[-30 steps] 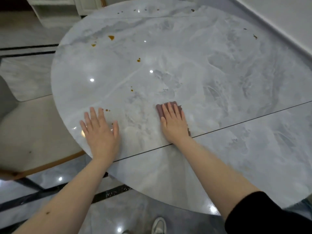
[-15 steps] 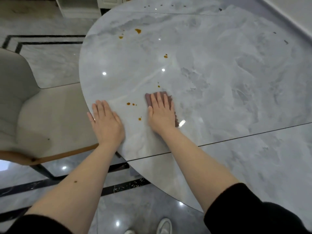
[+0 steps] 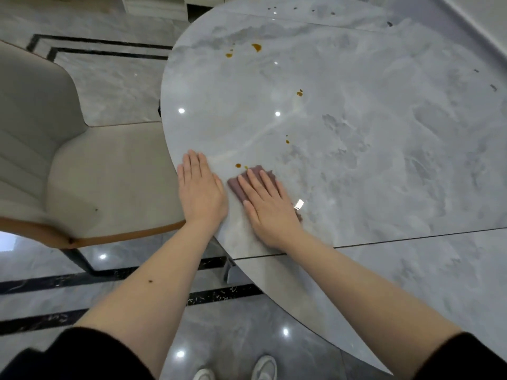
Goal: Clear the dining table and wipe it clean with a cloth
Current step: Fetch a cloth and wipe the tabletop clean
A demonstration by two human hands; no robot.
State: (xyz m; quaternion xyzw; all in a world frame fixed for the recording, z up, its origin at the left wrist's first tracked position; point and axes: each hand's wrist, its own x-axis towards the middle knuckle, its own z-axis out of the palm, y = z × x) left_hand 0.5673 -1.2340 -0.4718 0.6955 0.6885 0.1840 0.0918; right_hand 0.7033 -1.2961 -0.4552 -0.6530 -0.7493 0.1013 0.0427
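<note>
A round grey marble dining table [image 3: 370, 165] fills the right of the view. My right hand [image 3: 267, 208] lies flat, fingers together, pressing a small mauve cloth [image 3: 241, 185] onto the top near the left rim. My left hand [image 3: 200, 187] rests flat on the table beside it, holding nothing. Brown sauce spots dot the top: one [image 3: 238, 165] just beyond the cloth, one pair [image 3: 287, 139] farther in, another [image 3: 300, 92] beyond, and a bigger splash [image 3: 256, 47] near the far edge.
A beige upholstered chair [image 3: 82, 171] with an orange trim stands against the table's left rim. A dark seam [image 3: 411, 238] crosses the tabletop. Glossy grey floor with black inlay stripes [image 3: 109, 275] lies below; my shoes [image 3: 263, 367] show at the bottom. Small dark specks [image 3: 493, 87] sit far right.
My right hand has slid the cloth leftwards along the table toward my left hand; the two hands are now close together. The view has shifted, bringing the chair in.
</note>
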